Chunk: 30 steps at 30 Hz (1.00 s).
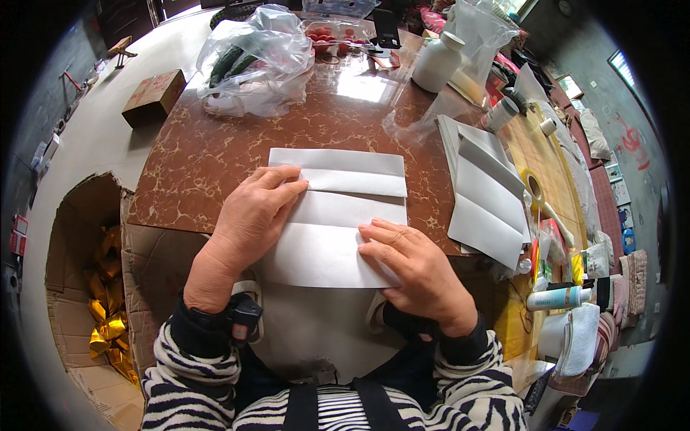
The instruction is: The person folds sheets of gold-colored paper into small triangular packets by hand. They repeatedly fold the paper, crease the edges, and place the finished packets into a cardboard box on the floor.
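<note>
A white paper sheet [345,253] with several crosswise creases lies partly on the table, its lower part overhanging the front edge. Its top is folded over into a flap [350,183]. My left hand [256,213] holds the sheet by its left side, fingertips on the flap's left end; its thumb is hidden. At the lower right, my right hand [412,264] grips the sheet, with fingers on top and the thumb near the lower edge. To the right lies a stack of white paper [488,199], its upper sheets creased and bent up.
The brown marbled table [178,178] bears a plastic bag of cucumbers [253,64], a tray of red fruit [329,40] and a white bottle [437,62]. A cardboard box [129,269] with gold foil pieces [110,328] stands left. Tape [532,186] lies at right.
</note>
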Each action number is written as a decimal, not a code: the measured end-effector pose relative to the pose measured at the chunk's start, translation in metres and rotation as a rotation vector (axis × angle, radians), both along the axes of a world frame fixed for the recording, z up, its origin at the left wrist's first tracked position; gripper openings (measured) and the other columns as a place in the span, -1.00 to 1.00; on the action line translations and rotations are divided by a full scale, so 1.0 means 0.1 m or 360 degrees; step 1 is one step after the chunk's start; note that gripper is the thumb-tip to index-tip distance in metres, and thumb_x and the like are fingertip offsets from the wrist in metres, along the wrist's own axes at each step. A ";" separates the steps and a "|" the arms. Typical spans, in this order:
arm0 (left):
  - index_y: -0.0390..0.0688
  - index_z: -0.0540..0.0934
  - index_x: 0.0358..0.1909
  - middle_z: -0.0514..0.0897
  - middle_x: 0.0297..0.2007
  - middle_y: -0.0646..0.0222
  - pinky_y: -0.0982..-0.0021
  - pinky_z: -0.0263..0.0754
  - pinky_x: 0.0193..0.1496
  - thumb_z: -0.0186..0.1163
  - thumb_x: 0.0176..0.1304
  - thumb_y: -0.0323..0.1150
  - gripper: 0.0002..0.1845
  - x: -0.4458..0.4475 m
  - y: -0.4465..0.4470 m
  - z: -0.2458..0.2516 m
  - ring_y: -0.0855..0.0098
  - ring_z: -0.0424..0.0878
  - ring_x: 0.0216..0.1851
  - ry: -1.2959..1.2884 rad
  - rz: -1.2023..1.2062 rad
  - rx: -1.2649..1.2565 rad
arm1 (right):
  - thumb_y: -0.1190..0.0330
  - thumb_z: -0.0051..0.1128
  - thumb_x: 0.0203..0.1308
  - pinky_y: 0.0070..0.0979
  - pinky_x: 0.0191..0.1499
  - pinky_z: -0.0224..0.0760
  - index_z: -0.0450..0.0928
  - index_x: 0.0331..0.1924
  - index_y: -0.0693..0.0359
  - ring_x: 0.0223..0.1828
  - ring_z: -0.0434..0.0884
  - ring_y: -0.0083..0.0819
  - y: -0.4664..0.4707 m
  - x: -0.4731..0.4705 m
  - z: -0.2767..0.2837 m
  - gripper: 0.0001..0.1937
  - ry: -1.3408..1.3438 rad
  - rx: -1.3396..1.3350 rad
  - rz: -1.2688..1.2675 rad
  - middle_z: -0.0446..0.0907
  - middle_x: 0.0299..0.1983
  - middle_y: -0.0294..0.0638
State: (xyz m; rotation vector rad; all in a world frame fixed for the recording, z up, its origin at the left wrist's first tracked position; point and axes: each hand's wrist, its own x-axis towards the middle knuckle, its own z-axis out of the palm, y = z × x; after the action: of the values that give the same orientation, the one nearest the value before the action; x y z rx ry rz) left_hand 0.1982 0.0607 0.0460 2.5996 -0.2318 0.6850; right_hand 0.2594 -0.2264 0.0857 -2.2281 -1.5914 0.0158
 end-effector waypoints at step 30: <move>-0.16 0.55 0.36 0.62 0.26 0.15 0.13 0.37 0.42 0.36 0.36 -0.18 -0.42 -0.12 -0.25 0.09 0.12 0.57 0.25 -0.0378 0.0242 0.0055 | 0.44 0.46 0.21 -0.47 -0.07 0.53 0.77 -0.20 0.34 -0.21 0.65 -0.37 0.28 0.56 -0.19 -0.84 0.0587 0.0434 -0.0693 0.68 -0.26 -0.11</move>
State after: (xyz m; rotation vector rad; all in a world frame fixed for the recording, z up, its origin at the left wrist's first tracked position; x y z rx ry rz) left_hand 0.1860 0.0357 0.0553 2.5851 -0.1193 1.0543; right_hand 0.3150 -0.1981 0.0671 -2.1531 -0.8464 0.0775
